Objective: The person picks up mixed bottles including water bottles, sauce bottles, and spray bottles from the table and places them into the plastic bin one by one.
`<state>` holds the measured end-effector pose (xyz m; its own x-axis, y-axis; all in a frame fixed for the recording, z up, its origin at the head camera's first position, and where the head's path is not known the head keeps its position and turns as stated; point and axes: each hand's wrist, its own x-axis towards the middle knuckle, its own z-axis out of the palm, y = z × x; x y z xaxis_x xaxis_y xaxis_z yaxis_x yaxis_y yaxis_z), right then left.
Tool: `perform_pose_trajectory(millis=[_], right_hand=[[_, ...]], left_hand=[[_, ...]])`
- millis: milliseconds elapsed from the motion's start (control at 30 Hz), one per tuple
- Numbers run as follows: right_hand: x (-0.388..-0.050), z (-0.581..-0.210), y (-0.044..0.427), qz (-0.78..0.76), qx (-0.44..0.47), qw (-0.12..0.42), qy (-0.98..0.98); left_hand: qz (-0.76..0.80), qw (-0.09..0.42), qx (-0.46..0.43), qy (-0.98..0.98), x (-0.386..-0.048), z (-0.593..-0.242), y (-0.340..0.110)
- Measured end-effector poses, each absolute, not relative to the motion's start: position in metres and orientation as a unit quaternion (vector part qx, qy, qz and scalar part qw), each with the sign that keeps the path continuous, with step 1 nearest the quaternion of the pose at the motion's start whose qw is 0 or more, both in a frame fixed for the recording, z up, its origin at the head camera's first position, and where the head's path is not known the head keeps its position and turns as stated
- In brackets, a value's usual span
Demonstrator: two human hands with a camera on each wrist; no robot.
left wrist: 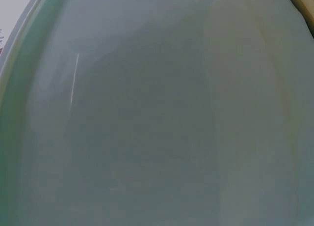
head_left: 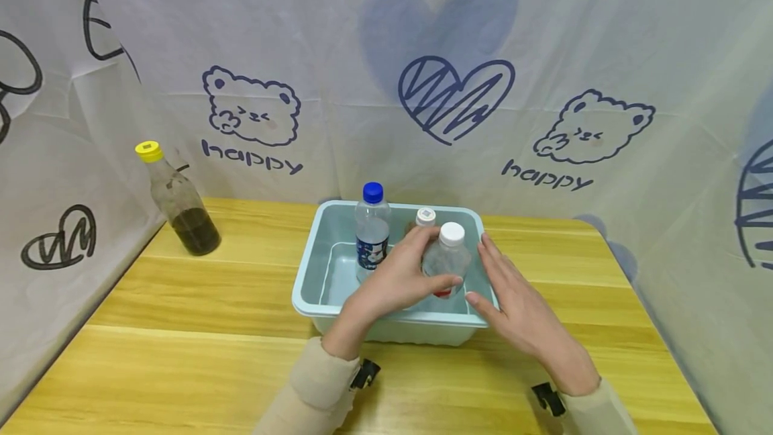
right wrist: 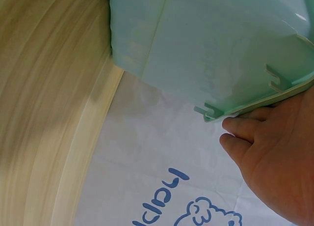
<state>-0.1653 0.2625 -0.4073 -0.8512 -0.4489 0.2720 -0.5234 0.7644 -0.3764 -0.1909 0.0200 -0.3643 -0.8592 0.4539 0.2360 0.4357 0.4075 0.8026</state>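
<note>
In the head view my left hand (head_left: 401, 277) reaches over the front rim of a pale blue-green plastic bin (head_left: 386, 332). Its thumb and fingers curl round a clear plastic bottle (head_left: 445, 262) with a white cap, at the bin's right side. The straight fingers of my right hand (head_left: 522, 307) lie along the bin's right rim; in the right wrist view this hand (right wrist: 274, 147) is at the rim's outer edge. Also upright in the bin are a blue-capped bottle (head_left: 371, 247) and another white-capped bottle (head_left: 425, 216), partly hidden. Only the bin's wall (left wrist: 147, 113) fills most of the left wrist view.
A yellow-capped bottle (head_left: 190, 220) of dark liquid stands on the wooden table (head_left: 211, 348), left of the bin. Behind the table hangs a white printed cloth (head_left: 350, 133), and more cloth borders both sides.
</note>
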Motion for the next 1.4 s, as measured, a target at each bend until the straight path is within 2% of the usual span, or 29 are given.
perform_pose_trajectory(millis=[733, 1400], right_hand=[[-0.164, -0.407, 0.262, 0.222, 0.257, 0.087, -0.937], [-0.165, -0.407, 0.263, 0.227, 0.259, 0.09, -0.935]], left_hand=[[0.5, -0.007, 0.261, 0.826, -0.186, -0.362, 0.016], [0.541, -0.139, 0.274, 0.783, -0.168, -0.338, -0.021]])
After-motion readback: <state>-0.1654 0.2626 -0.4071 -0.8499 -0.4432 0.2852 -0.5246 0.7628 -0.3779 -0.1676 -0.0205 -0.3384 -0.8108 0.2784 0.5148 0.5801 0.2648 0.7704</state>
